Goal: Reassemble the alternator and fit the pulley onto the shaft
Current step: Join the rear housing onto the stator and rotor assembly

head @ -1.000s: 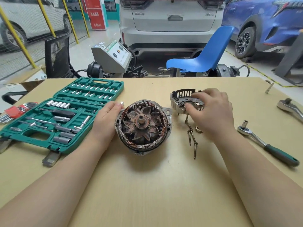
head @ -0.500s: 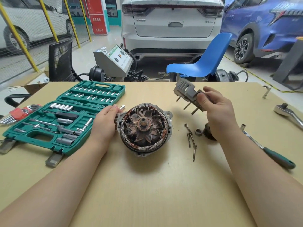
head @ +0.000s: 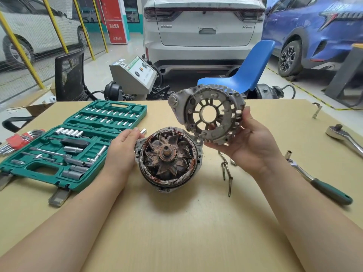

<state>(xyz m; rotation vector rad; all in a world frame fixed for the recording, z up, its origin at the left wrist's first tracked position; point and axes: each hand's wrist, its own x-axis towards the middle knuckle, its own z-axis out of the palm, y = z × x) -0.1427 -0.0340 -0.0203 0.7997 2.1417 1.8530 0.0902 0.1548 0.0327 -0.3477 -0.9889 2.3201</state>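
Observation:
The open alternator body (head: 168, 159) lies on the table, its rusty rotor fan, shaft end and copper stator windings facing up. My left hand (head: 122, 152) rests against its left side with the fingers fairly straight. My right hand (head: 249, 143) holds the grey slotted end housing (head: 208, 113) in the air, above and to the right of the body, its hollow inner side tilted toward me. Several long through-bolts (head: 226, 171) lie on the table just right of the body. The pulley is not visible.
An open green socket set case (head: 64, 146) stands at the left, with red-holdered hex keys (head: 14, 139) beyond it. A green-handled ratchet (head: 318, 180) and a second chrome ratchet (head: 345, 137) lie at the right. A small socket (head: 143, 131) sits behind the body. Cars and a blue chair stand beyond the table.
My right hand lifted the end housing off the table, raised it and turned its inner side toward me. My left hand stayed against the alternator body.

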